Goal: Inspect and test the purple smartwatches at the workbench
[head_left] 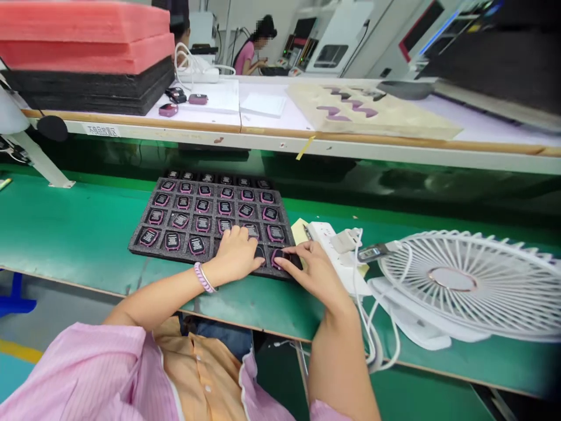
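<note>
A dark grey foam tray (164,255) lies on the green bench, its cells holding rows of small smartwatches with purple cases and lit screens showing text. At the front right corner, my right hand (315,269) has thumb and fingers around a dark-screened smartwatch (277,258) in its cell. My left hand (236,254) rests over the front row just to the left, thumb apart from the bent fingers. Beside that thumb is another dark-screened watch (259,252). What lies under the left palm is hidden.
Right of the tray are a white power strip (326,237), cables and a white fan (473,283). The shelf above (263,120) holds red foam blocks (87,35), black foam, several loose watches and a cream tray (385,120). A person in pink (248,55) sits beyond.
</note>
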Demonstrator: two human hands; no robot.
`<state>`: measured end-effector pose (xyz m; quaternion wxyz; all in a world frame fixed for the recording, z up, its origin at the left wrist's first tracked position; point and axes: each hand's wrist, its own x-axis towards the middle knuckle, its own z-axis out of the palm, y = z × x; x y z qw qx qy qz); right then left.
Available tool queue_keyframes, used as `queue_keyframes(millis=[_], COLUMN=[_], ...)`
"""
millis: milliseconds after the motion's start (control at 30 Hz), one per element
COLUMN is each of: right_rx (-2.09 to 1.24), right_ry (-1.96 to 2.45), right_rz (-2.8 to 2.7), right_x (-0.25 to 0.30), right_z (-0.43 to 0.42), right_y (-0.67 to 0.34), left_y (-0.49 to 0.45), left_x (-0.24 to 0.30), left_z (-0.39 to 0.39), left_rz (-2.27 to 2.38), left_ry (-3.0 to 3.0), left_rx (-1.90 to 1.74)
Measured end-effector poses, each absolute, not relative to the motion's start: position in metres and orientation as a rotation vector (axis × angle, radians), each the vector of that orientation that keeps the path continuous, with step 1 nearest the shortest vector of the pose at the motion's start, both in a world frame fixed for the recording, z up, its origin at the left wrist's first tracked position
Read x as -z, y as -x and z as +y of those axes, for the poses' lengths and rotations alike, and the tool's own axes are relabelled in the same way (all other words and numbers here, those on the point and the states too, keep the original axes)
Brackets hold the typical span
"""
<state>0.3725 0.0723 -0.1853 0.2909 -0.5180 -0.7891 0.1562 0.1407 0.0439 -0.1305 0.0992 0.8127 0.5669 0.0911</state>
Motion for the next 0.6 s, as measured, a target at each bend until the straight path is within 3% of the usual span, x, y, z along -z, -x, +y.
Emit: queue_keyframes(millis=[300, 467, 600], right_rx=[-1.049, -1.027, -1.269], right_ry=[1.226, 1.219, 1.025], right_rz=[-2.081, -1.874, -1.558], right_x=[0.162, 0.149, 0.12], right_z=[0.065, 0.072, 0.09], right_y=[-0.365, -0.353, -0.31], left_y=[-0.12, -0.078, -0.05], left_x=[0.117, 0.083, 0.054], left_z=[0.051, 0.069, 0.075], left_rz=[1.144, 0.952, 0.993], left_ry=[-1.908, -1.295, -1.169], left_rx=[-0.732, -1.026, -1.206])
